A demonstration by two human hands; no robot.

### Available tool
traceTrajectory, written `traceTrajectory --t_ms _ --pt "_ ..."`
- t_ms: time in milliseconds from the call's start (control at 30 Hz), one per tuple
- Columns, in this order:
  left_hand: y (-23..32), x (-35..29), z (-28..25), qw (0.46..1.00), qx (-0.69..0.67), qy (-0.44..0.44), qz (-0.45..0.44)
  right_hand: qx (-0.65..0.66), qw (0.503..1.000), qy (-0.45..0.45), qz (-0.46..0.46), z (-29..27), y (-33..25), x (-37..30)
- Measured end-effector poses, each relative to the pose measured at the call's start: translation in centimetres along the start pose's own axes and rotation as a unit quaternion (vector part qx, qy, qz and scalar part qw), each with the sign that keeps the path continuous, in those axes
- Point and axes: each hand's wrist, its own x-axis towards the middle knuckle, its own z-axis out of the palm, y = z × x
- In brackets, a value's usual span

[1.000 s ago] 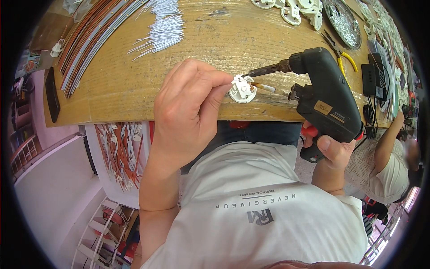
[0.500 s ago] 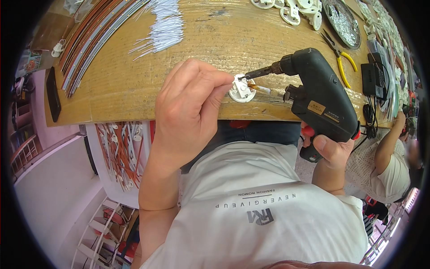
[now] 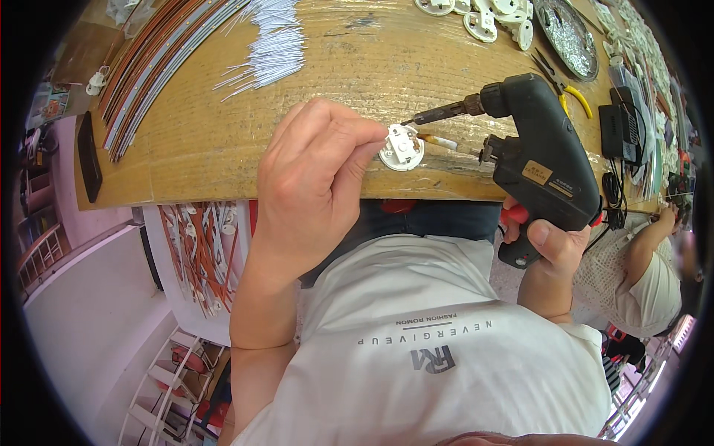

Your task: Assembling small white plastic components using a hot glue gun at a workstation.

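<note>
A black soldering gun (image 3: 547,141) is gripped in my right hand (image 3: 554,245), with a finger at its red trigger. Its dark tip points left and sits slightly above and apart from a small round white plastic part (image 3: 402,152) lying on the table. A thin pale tube with a brownish end projects from the gun's lower nozzle toward that part's right side. At the part's upper left edge, my left hand (image 3: 312,178) is closed in a pinch. Whatever lies between its fingertips is hidden.
White wires (image 3: 275,44) and long brown and grey strips (image 3: 160,63) lie at far left. More white parts (image 3: 509,11), a metal dish (image 3: 569,37), yellow-handled pliers (image 3: 573,104) and a black power box (image 3: 621,134) lie right. A bin of wired pieces (image 3: 201,253) stands below. Another person (image 3: 632,275) sits right.
The soldering gun has moved slightly up and right, lifting its tip off the round white part. My left hand has stayed almost still.
</note>
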Motion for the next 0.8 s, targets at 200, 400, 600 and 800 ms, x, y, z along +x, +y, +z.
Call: traceTrajectory --t_ms 200,400,600,800 --pt "0.0 0.0 0.0 1.000 0.000 0.001 -0.001 -0.004 1.000 0.004 0.002 -0.1 0.1 0.0" --pt "0.0 -0.1 0.1 1.000 -0.007 0.002 -0.009 -0.004 1.000 -0.024 -0.014 -0.6 0.7 0.1" --pt "0.0 -0.1 0.1 1.000 -0.007 0.004 -0.007 0.025 0.999 -0.001 -0.033 -0.4 1.0 0.0" --pt "-0.1 -0.1 0.1 1.000 -0.004 0.002 -0.005 -0.034 0.999 -0.043 -0.001 -1.1 0.5 0.1"
